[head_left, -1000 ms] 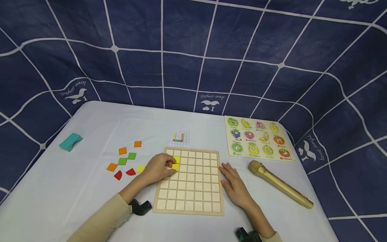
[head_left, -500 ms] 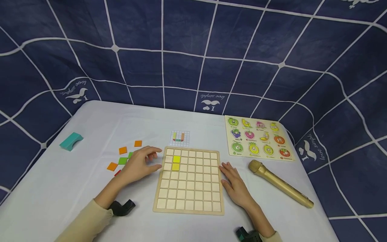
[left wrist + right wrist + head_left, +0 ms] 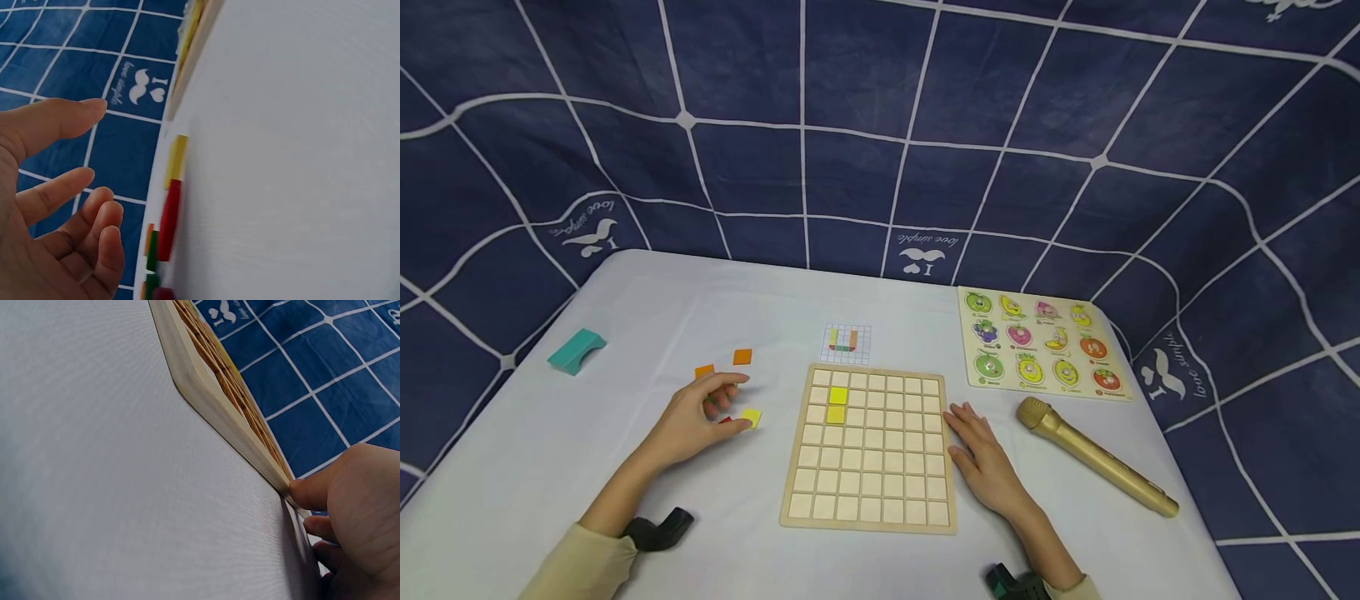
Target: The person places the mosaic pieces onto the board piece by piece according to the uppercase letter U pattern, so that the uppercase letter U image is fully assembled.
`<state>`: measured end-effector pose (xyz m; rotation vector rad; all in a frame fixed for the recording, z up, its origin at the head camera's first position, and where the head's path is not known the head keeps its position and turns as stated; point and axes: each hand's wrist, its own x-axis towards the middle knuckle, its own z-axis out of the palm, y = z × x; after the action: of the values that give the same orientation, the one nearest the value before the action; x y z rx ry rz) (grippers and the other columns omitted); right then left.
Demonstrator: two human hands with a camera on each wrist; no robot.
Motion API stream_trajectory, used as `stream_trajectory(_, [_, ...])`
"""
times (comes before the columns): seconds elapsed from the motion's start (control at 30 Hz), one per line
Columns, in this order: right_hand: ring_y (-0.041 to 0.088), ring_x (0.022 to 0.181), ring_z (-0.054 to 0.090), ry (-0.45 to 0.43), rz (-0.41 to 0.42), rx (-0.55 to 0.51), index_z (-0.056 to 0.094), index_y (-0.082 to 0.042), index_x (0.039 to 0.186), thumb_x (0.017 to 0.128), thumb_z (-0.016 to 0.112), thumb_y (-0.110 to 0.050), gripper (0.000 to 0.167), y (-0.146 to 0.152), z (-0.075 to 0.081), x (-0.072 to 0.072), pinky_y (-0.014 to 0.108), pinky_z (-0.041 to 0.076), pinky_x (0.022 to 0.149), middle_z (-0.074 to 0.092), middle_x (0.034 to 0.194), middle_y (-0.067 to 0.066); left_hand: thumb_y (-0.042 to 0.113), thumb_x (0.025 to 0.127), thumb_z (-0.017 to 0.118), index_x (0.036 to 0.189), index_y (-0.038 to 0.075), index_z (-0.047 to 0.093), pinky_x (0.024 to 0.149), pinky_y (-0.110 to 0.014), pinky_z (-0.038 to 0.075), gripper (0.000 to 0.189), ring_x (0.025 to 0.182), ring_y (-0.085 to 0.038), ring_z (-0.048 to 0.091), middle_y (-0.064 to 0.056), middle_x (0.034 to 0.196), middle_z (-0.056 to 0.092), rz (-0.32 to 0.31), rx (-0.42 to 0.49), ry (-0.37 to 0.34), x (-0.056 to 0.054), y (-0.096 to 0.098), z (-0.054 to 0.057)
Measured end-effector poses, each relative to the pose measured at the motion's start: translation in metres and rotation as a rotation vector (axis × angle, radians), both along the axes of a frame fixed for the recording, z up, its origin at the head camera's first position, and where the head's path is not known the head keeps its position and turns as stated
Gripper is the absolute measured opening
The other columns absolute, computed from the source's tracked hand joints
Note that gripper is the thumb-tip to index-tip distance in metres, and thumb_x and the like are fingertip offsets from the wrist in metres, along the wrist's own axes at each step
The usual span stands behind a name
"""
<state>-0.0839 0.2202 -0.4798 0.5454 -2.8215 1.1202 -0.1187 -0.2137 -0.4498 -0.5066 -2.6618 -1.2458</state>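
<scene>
My left hand (image 3: pixel 687 423) is over the loose tiles left of the board, its thumb tip beside a loose yellow square tile (image 3: pixel 752 417). In the left wrist view its thumb and fingers are spread apart with nothing between them. A red tile (image 3: pixel 169 222) and green tiles (image 3: pixel 152 251) lie close by; in the head view the hand hides most of these. The wooden grid board (image 3: pixel 871 461) bears two yellow tiles (image 3: pixel 837 396), one below the other, near its upper left. My right hand (image 3: pixel 987 463) rests at the board's right edge, fingers extended, touching its rim.
Orange tiles (image 3: pixel 742 357) lie beyond the left hand. A small pattern card (image 3: pixel 861 354) is above the board. Further right are a fruit puzzle board (image 3: pixel 1037 375) and a gold microphone (image 3: pixel 1097 457). A teal arch block (image 3: pixel 576 351) sits far left.
My left hand has let go of the yellow tile on the board and moved left to the loose tiles. The right hand has stayed at the board's edge.
</scene>
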Motion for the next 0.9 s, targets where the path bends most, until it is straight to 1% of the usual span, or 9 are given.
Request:
stream_trajectory(0.2, [0.025,0.137,0.019,0.011,-0.001,0.011,0.045,-0.002,0.135,0.089,0.056,-0.003,0.047,0.0,-0.001,-0.001,0.047,0.01,0.108,0.035,0.144,0.01,0.013,0.063,0.085,0.114,0.007,0.06,0.063,-0.024,0.043,0.057,0.076,-0.017,0.049,-0.004,0.092,0.056,0.011,-0.037,-0.049,0.0,-0.001,-0.013])
stream_trajectory(0.33, [0.025,0.137,0.019,0.015,0.0,0.011,0.045,-0.002,0.135,0.089,0.056,-0.003,0.047,0.001,-0.002,-0.001,0.047,0.01,0.108,0.035,0.144,0.01,0.013,0.063,0.085,0.112,0.006,0.061,0.064,-0.022,0.042,0.055,0.076,-0.016,0.049,-0.003,0.091,0.055,0.01,-0.056,-0.061,0.0,-0.002,-0.018])
stream_trajectory(0.43, [0.025,0.137,0.019,0.014,0.0,0.009,0.044,-0.002,0.135,0.09,0.056,-0.004,0.047,0.001,-0.002,0.0,0.046,0.01,0.108,0.035,0.144,0.01,0.013,0.063,0.084,0.111,0.005,0.061,0.065,-0.022,0.042,0.053,0.077,-0.016,0.048,-0.003,0.09,0.054,0.011,-0.078,-0.061,0.001,-0.001,-0.02])
stream_trajectory(0.6, [0.025,0.137,0.019,0.012,0.0,0.005,0.045,-0.002,0.135,0.09,0.056,-0.004,0.046,0.001,-0.002,0.0,0.046,0.01,0.108,0.035,0.144,0.01,0.012,0.064,0.083,0.109,0.008,0.062,0.065,-0.022,0.041,0.05,0.076,-0.014,0.047,0.0,0.09,0.053,0.037,-0.135,-0.078,0.001,0.0,-0.021])
stream_trajectory(0.73, [0.025,0.137,0.019,0.014,-0.001,0.009,0.045,-0.002,0.135,0.09,0.056,-0.004,0.046,0.001,-0.003,0.0,0.046,0.01,0.108,0.035,0.144,0.01,0.011,0.065,0.082,0.108,0.008,0.063,0.064,-0.023,0.039,0.047,0.076,-0.015,0.046,0.0,0.09,0.052,0.046,-0.159,-0.096,0.002,0.001,-0.021])
stream_trajectory(0.9, [0.025,0.137,0.019,0.018,0.0,0.016,0.045,-0.003,0.135,0.089,0.056,-0.004,0.047,0.001,-0.003,-0.001,0.046,0.01,0.108,0.035,0.144,0.01,0.011,0.065,0.082,0.106,0.007,0.064,0.065,-0.024,0.04,0.044,0.077,-0.015,0.046,0.001,0.088,0.052,0.05,-0.18,-0.092,0.001,0.001,-0.022])
